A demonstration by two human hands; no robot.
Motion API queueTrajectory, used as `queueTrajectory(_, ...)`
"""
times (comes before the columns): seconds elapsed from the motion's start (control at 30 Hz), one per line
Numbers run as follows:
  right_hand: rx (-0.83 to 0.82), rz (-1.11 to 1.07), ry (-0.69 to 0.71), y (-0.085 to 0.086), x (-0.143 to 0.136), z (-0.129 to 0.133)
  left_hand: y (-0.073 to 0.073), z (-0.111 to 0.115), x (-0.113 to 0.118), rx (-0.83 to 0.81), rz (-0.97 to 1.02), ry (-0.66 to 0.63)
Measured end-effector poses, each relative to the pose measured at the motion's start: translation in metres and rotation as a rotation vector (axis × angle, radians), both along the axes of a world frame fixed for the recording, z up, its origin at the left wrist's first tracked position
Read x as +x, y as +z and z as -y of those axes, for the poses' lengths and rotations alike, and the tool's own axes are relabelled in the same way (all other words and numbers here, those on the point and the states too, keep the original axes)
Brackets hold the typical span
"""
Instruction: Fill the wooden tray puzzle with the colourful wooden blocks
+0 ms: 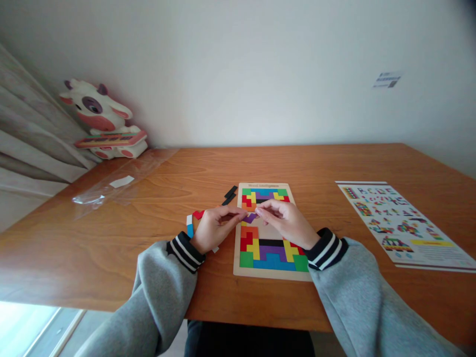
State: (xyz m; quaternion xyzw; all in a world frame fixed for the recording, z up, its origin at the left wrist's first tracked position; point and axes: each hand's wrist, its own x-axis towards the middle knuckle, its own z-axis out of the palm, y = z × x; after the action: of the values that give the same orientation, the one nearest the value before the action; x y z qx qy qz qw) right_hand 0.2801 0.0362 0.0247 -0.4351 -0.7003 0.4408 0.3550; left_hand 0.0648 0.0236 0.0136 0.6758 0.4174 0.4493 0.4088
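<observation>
Head view — my left hand (216, 227) and right hand (289, 221) pinch narrowly on the purple piece (250, 218) — likely light, stiff, best edge-held.

Grey sleeves (167, 277); black ribbed cuffs (186, 252), white stripes (323, 254); dark trousers (249, 339).

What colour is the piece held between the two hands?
The piece is purple, best seen in the head view.
</observation>
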Motion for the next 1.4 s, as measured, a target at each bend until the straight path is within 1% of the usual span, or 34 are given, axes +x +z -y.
queueTrajectory(0.1,-0.001,0.016,0.044,0.0,-0.001,0.002,0.0,0.001,0.0,-0.011,-0.002,-0.008)
queueTrajectory(0.2,0.011,-0.008,0.088,-0.001,-0.004,0.003,0.001,-0.001,-0.004,0.039,-0.088,0.001)
queueTrajectory(0.27,0.029,-0.004,0.054,-0.003,-0.004,0.003,0.001,-0.004,-0.011,0.121,-0.183,0.065)
queueTrajectory(0.37,0.056,0.029,-0.034,-0.006,0.0,-0.001,0.002,-0.012,-0.026,0.258,-0.374,0.243)
queueTrajectory(0.43,0.064,0.042,-0.077,-0.007,0.002,-0.003,0.0,-0.018,-0.037,0.315,-0.518,0.335)
queueTrajectory(0.57,0.07,0.067,-0.093,-0.007,0.004,-0.005,-0.006,-0.026,-0.05,0.336,-0.711,0.392)
queueTrajectory(0.67,0.079,0.067,-0.084,-0.007,0.003,-0.004,-0.009,-0.026,-0.051,0.334,-0.782,0.4)
queueTrajectory(0.77,0.096,0.061,-0.098,-0.008,0.003,-0.004,-0.007,-0.023,-0.047,0.37,-0.83,0.391)
queueTrajectory(0.9,0.116,0.071,-0.123,-0.009,0.004,-0.005,-0.003,-0.017,-0.042,0.404,-0.909,0.303)
queueTrajectory(1.0,0.119,0.066,-0.126,-0.009,0.004,-0.005,-0.004,-0.016,-0.043,0.411,-0.905,0.246)
queueTrajectory(1.23,0.121,0.03,-0.148,-0.011,0.004,-0.006,-0.017,-0.024,-0.053,0.44,-0.838,0.177)
queueTrajectory(1.33,0.12,0.03,-0.152,-0.01,0.005,-0.006,-0.016,-0.023,-0.053,0.476,-0.87,0.186)
queueTrajectory(1.4,0.12,0.028,-0.153,-0.01,0.005,-0.006,-0.013,-0.022,-0.052,0.473,-0.904,0.232)
